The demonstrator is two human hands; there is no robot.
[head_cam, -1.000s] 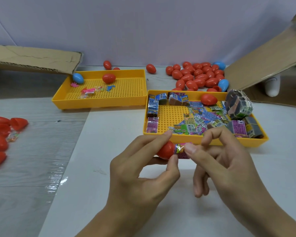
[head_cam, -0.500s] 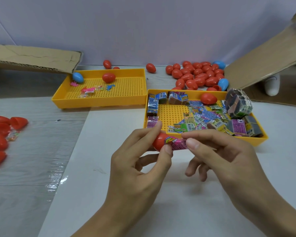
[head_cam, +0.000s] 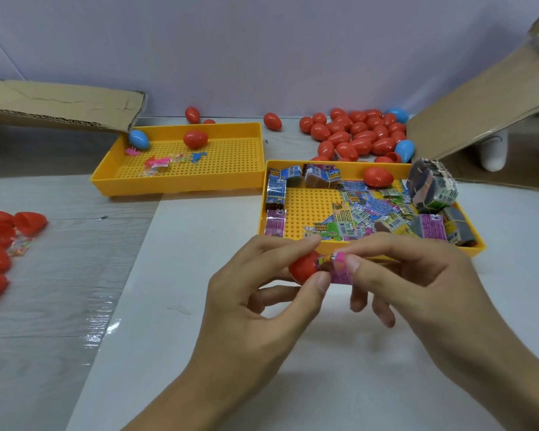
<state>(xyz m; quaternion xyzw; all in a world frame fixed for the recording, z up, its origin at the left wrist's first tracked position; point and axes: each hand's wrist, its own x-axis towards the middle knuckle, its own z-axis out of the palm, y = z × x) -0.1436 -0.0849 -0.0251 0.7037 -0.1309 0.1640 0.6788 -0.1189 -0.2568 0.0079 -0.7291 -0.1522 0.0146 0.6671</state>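
Observation:
My left hand [head_cam: 255,300] pinches a red plastic egg [head_cam: 302,269] between thumb and forefinger, just in front of the near yellow tray [head_cam: 293,241]. My right hand [head_cam: 417,284] pinches a pink printed label wrapper [head_cam: 338,269] that sits around the egg's right end. Both hands hover above the white table. The egg's right half is hidden by the wrapper and my fingers.
The near tray holds several printed wrappers, a red egg [head_cam: 377,176] and a wrapper bundle [head_cam: 431,189]. A second yellow tray [head_cam: 181,181] at the back left holds small toys and two eggs. A pile of red eggs [head_cam: 355,136] lies behind; open red egg halves [head_cam: 0,241] at the left. Cardboard flaps flank both sides.
Both hands rose slightly toward the tray. The wrapper went from loose at the egg's end to lying around it, my right fingers now stretched over it.

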